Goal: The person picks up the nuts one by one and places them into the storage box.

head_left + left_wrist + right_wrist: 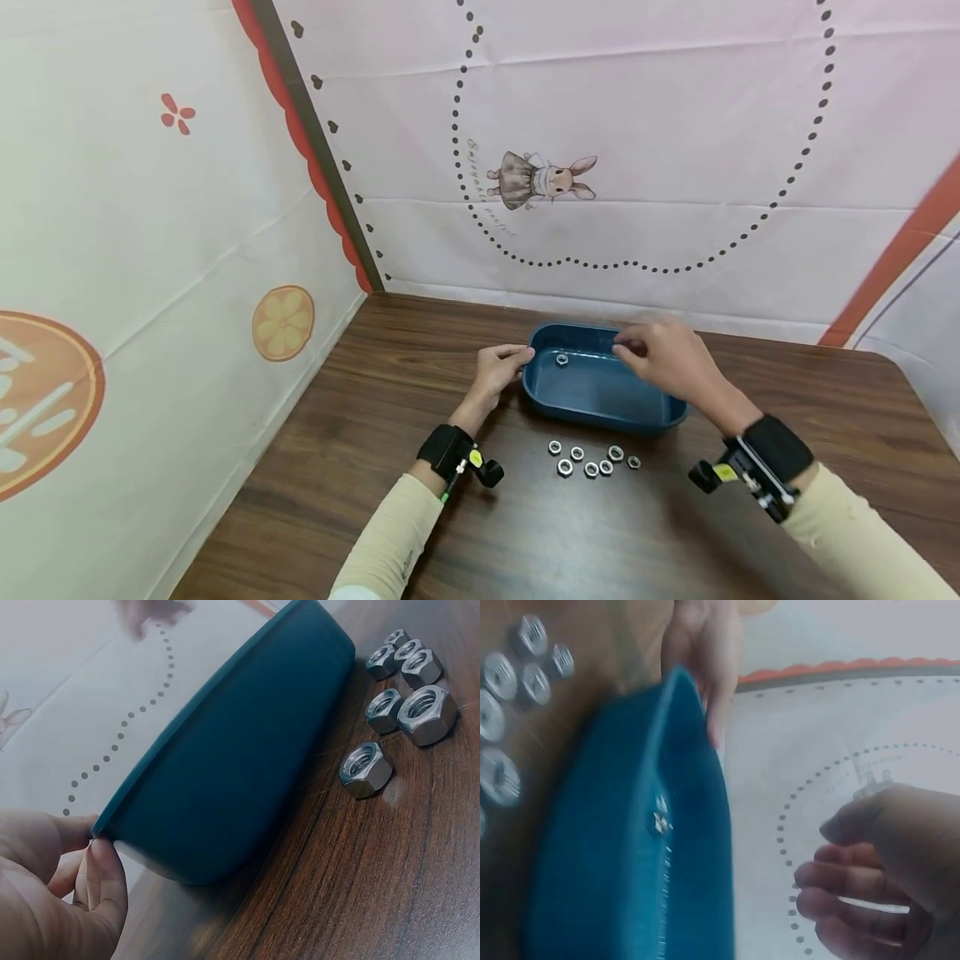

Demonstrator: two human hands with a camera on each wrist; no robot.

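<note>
A deep blue rectangular tray (592, 390) with rounded corners rests on the table, and one metal hex nut (562, 360) lies in its left part. My left hand (498, 371) pinches the tray's left rim between thumb and fingers, plainly seen in the left wrist view. Over the tray's right side is my right hand (667, 358); its fingers (847, 881) are loosely bent, the thumb stands apart from them, and no object shows between them in the right wrist view. Several more hex nuts (427, 715) of differing sizes lie loose on the table in front of the tray.
The brown wood-grain table (360, 467) extends around the tray. A white printed cloth (652, 125) hangs right behind it, and another cloth wall (187, 250) rises along the left edge.
</note>
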